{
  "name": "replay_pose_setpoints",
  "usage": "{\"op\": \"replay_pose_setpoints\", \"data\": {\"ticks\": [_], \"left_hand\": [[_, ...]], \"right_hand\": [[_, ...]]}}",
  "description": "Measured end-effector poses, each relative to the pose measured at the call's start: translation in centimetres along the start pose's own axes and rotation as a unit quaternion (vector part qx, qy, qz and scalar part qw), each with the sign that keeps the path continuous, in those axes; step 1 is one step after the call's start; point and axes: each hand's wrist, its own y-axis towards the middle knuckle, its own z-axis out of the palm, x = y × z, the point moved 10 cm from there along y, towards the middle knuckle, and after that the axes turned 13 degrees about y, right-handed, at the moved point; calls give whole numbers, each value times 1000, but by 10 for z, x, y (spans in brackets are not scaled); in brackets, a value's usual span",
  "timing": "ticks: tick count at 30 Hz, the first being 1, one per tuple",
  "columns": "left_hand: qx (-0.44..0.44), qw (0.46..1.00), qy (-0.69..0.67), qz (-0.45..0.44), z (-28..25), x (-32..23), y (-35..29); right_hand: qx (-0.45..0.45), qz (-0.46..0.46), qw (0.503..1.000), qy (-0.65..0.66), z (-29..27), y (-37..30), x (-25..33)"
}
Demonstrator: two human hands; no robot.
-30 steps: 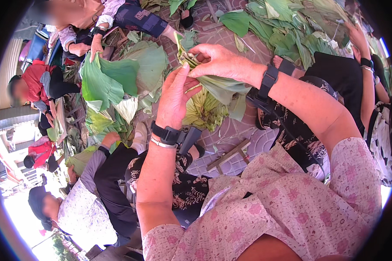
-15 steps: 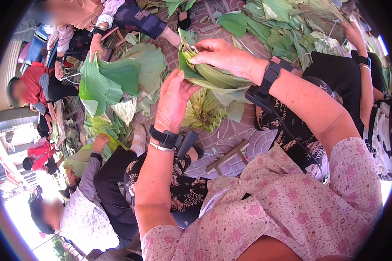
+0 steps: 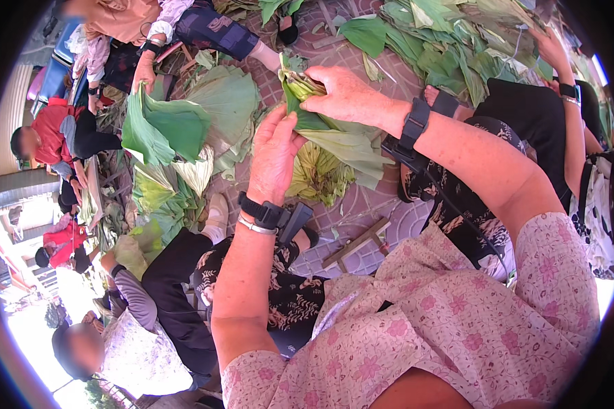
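Observation:
My right hand (image 3: 344,97) is closed round the gathered end of a bundle of folded lotus leaves (image 3: 351,144), held up in front of me. The pale, ribbed gathered ends stick out past its thumb and fingers, and the broad green part hangs down below the wrist. My left hand (image 3: 275,144) is up beside it, thumb and fingertips pinched at the leaf edge on the bundle's left side. Part of that grip is hidden by the fingers. Under the bundle, a yellow-green clump of folded leaves (image 3: 318,174) lies on the paving.
A co-worker at upper left holds a big green leaf (image 3: 167,126) over more leaves (image 3: 228,99). A large leaf heap (image 3: 450,58) covers the upper right, where another person's arm (image 3: 552,54) reaches in. A small wooden frame (image 3: 358,247) stands near my knees. Another person sits at lower left.
My left fingers have closed in at the leaf edge; before, they were more spread. The bundle's lower leaf hangs more open. The co-worker's green leaf at left has shifted slightly left and down.

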Motion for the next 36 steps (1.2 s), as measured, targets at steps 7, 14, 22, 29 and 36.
{"op": "replay_pose_setpoints", "data": {"ticks": [7,14,22,29,36], "left_hand": [[12,997,72,-23,-21,5,2],[-159,977,140,-11,-92,-11,1],[-164,938,265,153,-61,-68,1],[-59,804,552,214,11,-70,-10],[-5,866,463,188,6,-62,-5]], "right_hand": [[-66,71,984,150,-37,16,-20],[-129,-24,971,200,-91,33,14],[8,-107,984,-139,-43,17,41],[225,-90,961,-136,28,-22,54],[222,-76,970,-63,20,-11,38]]}}
